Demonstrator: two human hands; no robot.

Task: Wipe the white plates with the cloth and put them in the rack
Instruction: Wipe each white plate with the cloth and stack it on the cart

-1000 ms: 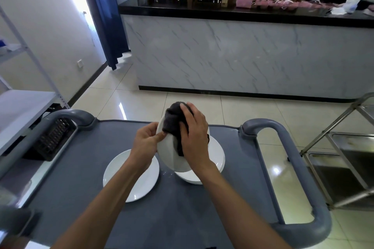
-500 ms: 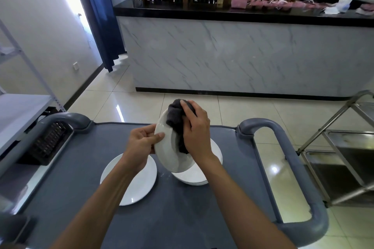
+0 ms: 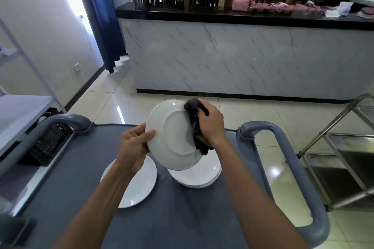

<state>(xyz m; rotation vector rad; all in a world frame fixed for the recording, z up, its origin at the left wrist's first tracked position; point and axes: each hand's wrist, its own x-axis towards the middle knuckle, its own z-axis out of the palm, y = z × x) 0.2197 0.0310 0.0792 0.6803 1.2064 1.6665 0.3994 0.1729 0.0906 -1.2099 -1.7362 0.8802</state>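
Note:
My left hand (image 3: 132, 145) pinches the left rim of a white plate (image 3: 172, 137), held tilted above the cart with its underside toward me. My right hand (image 3: 211, 125) grips a dark cloth (image 3: 195, 121) and presses it against the plate's right edge. Below the raised plate, a stack of white plates (image 3: 198, 176) sits on the grey cart top (image 3: 182, 218). A single white plate (image 3: 131, 184) lies flat to the left of the stack. A black rack (image 3: 48, 143) sits low at the cart's left side.
Thick grey handles (image 3: 287, 157) curve along the cart's right and far-left sides. A metal trolley (image 3: 348, 159) stands at the right and a white shelf unit (image 3: 18, 111) at the left. A marble-fronted counter (image 3: 242, 56) crosses the tiled floor ahead.
The plate has been turned so its underside faces me and lifted slightly. My right hand with the cloth moved from the plate's face to its right edge.

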